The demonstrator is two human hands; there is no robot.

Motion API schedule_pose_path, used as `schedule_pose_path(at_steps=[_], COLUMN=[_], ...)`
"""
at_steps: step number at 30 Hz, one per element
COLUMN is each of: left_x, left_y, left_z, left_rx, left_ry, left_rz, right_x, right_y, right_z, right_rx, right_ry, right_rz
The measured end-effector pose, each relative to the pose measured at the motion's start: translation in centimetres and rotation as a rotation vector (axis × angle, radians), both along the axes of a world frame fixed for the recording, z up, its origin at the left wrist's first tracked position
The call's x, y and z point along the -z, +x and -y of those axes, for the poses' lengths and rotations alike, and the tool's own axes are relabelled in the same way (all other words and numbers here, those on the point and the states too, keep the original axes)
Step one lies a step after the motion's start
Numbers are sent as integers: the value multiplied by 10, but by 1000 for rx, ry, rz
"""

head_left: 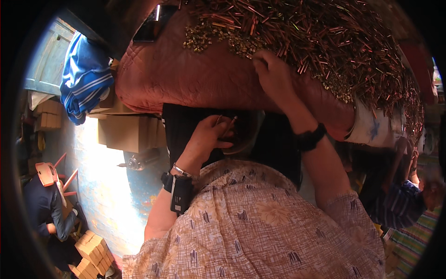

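My left hand (209,135) is closed low over my lap, with fingers curled around a thin rod (233,121) that has a bright tip. A dark rounded bowl-like thing (246,139) lies beneath it, mostly in shadow. Farther out, my right hand (274,76) reaches to the edge of a heap of small brass-coloured pieces (241,45). Its thumb and fingers are bent together; whatever is between them is too small to make out. Many thin copper-coloured tubes (320,39) are heaped beyond and to the right of that hand.
The heaps lie on a reddish quilted cloth (176,76). A dark phone-like slab (155,23) rests at its far left. Cardboard boxes (123,132) stand below a blue cloth (86,76). One person (51,209) sits at left near stacked small boxes (95,251); another (399,200) is at right.
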State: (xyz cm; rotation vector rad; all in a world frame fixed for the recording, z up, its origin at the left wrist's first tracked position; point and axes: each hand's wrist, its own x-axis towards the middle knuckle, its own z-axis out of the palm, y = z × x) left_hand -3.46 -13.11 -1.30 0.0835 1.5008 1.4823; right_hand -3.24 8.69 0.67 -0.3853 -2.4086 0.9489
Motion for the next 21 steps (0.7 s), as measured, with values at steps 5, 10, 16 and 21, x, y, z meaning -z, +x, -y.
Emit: schedule_pose_path(at_steps=[5,10,16,21], left_x=[0,21,11,9], left_y=[-8,-14,-9,-8], left_z=[-2,4,-4,-1], left_rx=[-70,-217,-210,-82], left_ry=[-7,159,142,174], left_rz=[9,304,325,221], right_x=[11,13,10,12], right_y=[-35,-43,-44,-42], right_z=[-15,-15,-17,-13], right_rx=[-42,-49,13,-6], right_ry=[256,408,441,532], right_rz=[-51,135,207,203])
